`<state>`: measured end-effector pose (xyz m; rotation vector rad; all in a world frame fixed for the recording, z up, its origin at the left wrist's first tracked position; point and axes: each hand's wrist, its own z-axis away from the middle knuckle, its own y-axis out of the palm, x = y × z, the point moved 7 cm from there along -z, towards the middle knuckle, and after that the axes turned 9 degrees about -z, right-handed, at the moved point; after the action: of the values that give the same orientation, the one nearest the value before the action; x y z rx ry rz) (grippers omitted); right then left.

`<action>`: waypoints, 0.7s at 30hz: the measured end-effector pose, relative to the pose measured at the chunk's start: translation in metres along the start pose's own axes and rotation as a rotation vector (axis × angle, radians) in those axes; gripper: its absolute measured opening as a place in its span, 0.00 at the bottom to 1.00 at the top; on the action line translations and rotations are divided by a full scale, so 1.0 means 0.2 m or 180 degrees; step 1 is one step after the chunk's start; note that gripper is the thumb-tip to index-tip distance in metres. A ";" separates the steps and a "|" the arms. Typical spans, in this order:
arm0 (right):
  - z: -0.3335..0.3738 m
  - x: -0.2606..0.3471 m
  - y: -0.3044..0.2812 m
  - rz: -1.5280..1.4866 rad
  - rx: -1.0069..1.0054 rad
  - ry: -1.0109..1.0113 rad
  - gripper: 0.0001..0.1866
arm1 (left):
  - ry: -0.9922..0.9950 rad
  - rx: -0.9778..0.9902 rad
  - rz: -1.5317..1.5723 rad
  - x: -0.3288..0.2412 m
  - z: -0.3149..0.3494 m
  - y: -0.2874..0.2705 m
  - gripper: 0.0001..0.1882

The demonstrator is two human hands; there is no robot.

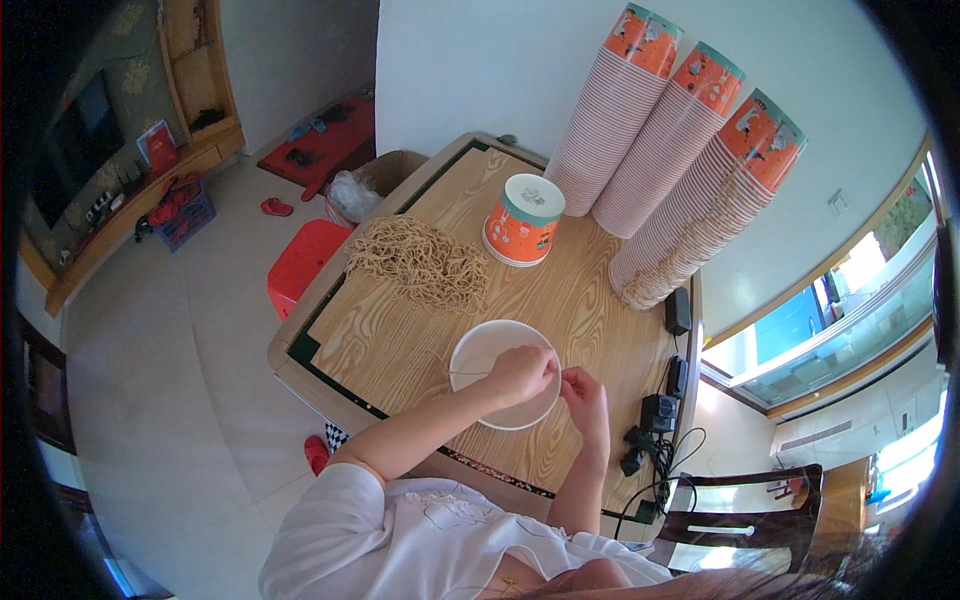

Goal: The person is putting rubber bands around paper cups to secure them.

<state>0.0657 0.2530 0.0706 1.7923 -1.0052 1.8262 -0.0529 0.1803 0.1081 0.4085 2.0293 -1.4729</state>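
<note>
A white-lined paper bucket (502,409) stands upright with its mouth facing up near the table's front edge. My left hand (522,374) is closed over the bucket's mouth, close to the right rim. From it a thin tan cord (468,373) runs leftward across the opening and past the left rim. My right hand (586,396) is pinched closed against the outside of the right rim, fingertips almost meeting the left hand's. What those fingertips hold is too small to make out. Beyond the bucket lies a loose heap of tan cords (420,262).
An upside-down orange and green paper bucket (525,225) stands mid-table. Behind it lean tall stacks of nested buckets (640,125), with cords draped down the nearest stack. Black power adapters (657,412) line the right edge. A red stool (303,265) stands left, a dark chair (742,515) right.
</note>
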 end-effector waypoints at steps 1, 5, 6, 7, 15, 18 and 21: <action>0.00 0.00 0.00 0.0005 -0.0006 0.0000 0.05 | 0.0006 0.0001 0.0004 -0.01 0.00 0.00 0.04; -0.01 0.02 0.01 0.0019 -0.0099 -0.0043 0.03 | 0.0480 -0.0474 -0.0987 -0.10 -0.03 -0.16 0.08; -0.02 0.03 0.00 0.0050 -0.0183 -0.0093 0.03 | 0.0506 -0.0096 -0.1301 -0.09 -0.05 -0.15 0.08; -0.02 0.03 0.00 0.0056 -0.0178 -0.0097 0.03 | 0.0503 -0.0104 -0.1298 -0.08 -0.05 -0.15 0.08; -0.03 0.00 0.05 -0.0566 -0.0031 -0.0053 0.03 | 0.0717 0.1239 -0.0780 0.00 0.01 -0.13 0.09; -0.01 0.03 0.09 -0.0638 0.0069 0.0177 0.03 | 0.0663 0.1809 0.0334 0.09 0.05 -0.09 0.10; 0.02 0.07 0.16 -0.0751 0.0149 0.0137 0.03 | 0.0446 0.1824 0.1465 0.21 0.09 0.00 0.11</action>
<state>0.0443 0.2261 0.0780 1.8053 -0.7066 1.7466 -0.0806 0.1589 0.0771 1.1523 1.4326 -1.7263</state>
